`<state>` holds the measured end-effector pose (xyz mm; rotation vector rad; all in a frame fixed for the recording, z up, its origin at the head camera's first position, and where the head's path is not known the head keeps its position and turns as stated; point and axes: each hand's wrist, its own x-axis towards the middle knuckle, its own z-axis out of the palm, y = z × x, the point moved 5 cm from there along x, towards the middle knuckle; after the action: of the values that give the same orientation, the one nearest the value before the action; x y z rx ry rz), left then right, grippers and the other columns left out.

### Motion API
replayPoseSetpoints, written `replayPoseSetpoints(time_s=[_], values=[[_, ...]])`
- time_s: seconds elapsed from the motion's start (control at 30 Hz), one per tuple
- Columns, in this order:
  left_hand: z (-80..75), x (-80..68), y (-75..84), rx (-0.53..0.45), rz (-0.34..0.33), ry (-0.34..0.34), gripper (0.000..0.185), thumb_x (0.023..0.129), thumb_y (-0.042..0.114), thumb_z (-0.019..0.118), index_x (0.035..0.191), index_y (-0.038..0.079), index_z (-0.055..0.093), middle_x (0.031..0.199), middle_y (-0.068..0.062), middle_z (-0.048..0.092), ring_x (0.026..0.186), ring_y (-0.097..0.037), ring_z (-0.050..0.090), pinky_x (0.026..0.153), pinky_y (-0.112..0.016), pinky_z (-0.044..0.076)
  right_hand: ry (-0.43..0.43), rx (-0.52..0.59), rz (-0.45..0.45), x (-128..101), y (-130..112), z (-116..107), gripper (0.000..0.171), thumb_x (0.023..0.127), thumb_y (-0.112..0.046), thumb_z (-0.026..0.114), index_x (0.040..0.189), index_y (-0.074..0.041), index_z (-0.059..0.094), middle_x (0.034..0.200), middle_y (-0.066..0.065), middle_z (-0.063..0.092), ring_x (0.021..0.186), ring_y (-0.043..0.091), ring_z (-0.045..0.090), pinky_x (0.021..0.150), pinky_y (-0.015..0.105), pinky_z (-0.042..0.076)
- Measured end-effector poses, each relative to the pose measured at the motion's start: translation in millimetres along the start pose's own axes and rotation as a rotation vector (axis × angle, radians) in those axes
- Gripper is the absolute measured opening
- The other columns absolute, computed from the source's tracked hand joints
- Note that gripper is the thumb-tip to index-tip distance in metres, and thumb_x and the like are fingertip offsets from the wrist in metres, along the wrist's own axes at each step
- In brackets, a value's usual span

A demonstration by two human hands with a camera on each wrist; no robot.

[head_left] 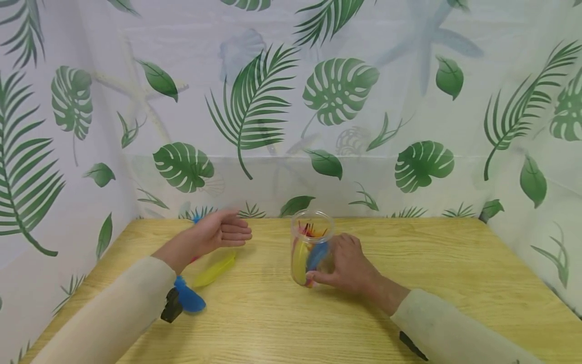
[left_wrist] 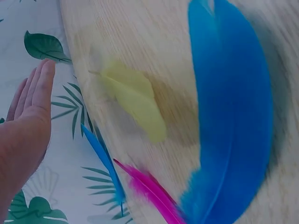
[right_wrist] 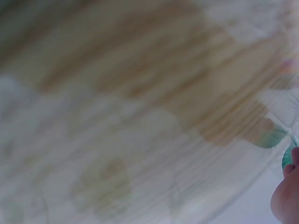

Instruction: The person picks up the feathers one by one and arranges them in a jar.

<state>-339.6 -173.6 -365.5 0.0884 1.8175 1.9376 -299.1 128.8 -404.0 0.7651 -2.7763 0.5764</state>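
Note:
A clear plastic jar (head_left: 294, 233) stands near the middle of the table, with yellow, blue and reddish feathers inside. My right hand (head_left: 353, 265) grips it from the right, thumb at the front. Only a bit of that hand (right_wrist: 287, 196) shows in the right wrist view. Left of the jar, my left hand (head_left: 215, 233) hovers over the table with straight fingers, holding nothing. Beneath and around it lie a yellow feather (head_left: 215, 270), a broad blue feather (left_wrist: 233, 107), a pink feather (left_wrist: 152, 189) and a thin blue feather (left_wrist: 103, 156) at the table's edge.
The wooden table (head_left: 282, 323) ends at a white leaf-printed sheet (head_left: 282, 182), which hangs behind and along both sides. In the right wrist view the tabletop (right_wrist: 140, 70) is blurred.

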Motion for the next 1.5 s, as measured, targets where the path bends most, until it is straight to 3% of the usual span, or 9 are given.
replayPoseSetpoints(time_s=[0.23, 0.63, 0.93, 1.2, 1.4, 1.5], values=[[-12.4, -1.7, -6.8, 0.106, -0.006, 0.004, 0.061, 0.109, 0.031, 0.034, 0.144, -0.018, 0.032, 0.147, -0.037, 0.039, 0.132, -0.042, 0.051, 0.105, -0.045, 0.046, -0.003, -0.008, 0.004, -0.2, -0.8, -0.9, 0.086, 0.079, -0.066, 0.072, 0.139, -0.009, 0.048, 0.128, 0.007, 0.059, 0.124, 0.029, 0.047, 0.112, 0.056, 0.026], [-38.5, 2.2, -24.2, 0.218, -0.075, 0.146, 0.051, 0.104, 0.022, 0.051, 0.136, -0.018, 0.047, 0.131, -0.033, 0.058, 0.115, -0.039, 0.065, 0.095, -0.044, 0.053, -0.001, -0.002, 0.000, 0.7, -2.2, 3.2, 0.086, 0.078, -0.067, 0.071, 0.138, -0.009, 0.048, 0.129, 0.007, 0.059, 0.122, 0.029, 0.047, 0.112, 0.056, 0.026], [-37.8, 8.2, -35.3, 0.277, -0.141, 0.134, 0.038, 0.098, 0.011, 0.062, 0.128, -0.012, 0.059, 0.114, -0.021, 0.072, 0.097, -0.022, 0.073, 0.087, -0.034, 0.058, -0.002, -0.004, -0.004, 1.6, -5.1, 3.6, 0.085, 0.079, -0.065, 0.072, 0.139, -0.010, 0.048, 0.131, 0.007, 0.059, 0.123, 0.029, 0.048, 0.112, 0.056, 0.026], [-28.3, 9.7, -27.5, 0.613, -0.194, 0.122, 0.030, 0.082, 0.008, 0.081, 0.108, 0.000, 0.070, 0.100, -0.005, 0.070, 0.083, -0.015, 0.062, 0.078, -0.026, 0.054, 0.012, -0.017, -0.014, 0.0, -5.7, 0.4, 0.083, 0.078, -0.065, 0.072, 0.135, -0.009, 0.050, 0.123, 0.007, 0.060, 0.118, 0.029, 0.049, 0.110, 0.055, 0.028], [-18.0, 15.0, -23.5, 0.755, -0.231, 0.088, 0.022, 0.079, 0.005, 0.083, 0.097, 0.002, 0.070, 0.085, -0.002, 0.065, 0.077, -0.015, 0.056, 0.072, -0.025, 0.049, 0.013, -0.028, -0.011, -0.9, -5.3, -2.5, 0.086, 0.078, -0.066, 0.072, 0.136, -0.007, 0.048, 0.118, 0.006, 0.060, 0.114, 0.027, 0.049, 0.108, 0.054, 0.030], [-14.2, 17.7, -21.4, 0.803, -0.263, 0.047, 0.019, 0.082, 0.005, 0.080, 0.098, 0.002, 0.070, 0.085, -0.002, 0.063, 0.079, -0.015, 0.055, 0.072, -0.024, 0.047, 0.005, -0.021, -0.003, -0.6, -4.7, -2.5, 0.086, 0.078, -0.066, 0.071, 0.137, -0.008, 0.048, 0.121, 0.006, 0.059, 0.116, 0.028, 0.048, 0.110, 0.055, 0.028]])
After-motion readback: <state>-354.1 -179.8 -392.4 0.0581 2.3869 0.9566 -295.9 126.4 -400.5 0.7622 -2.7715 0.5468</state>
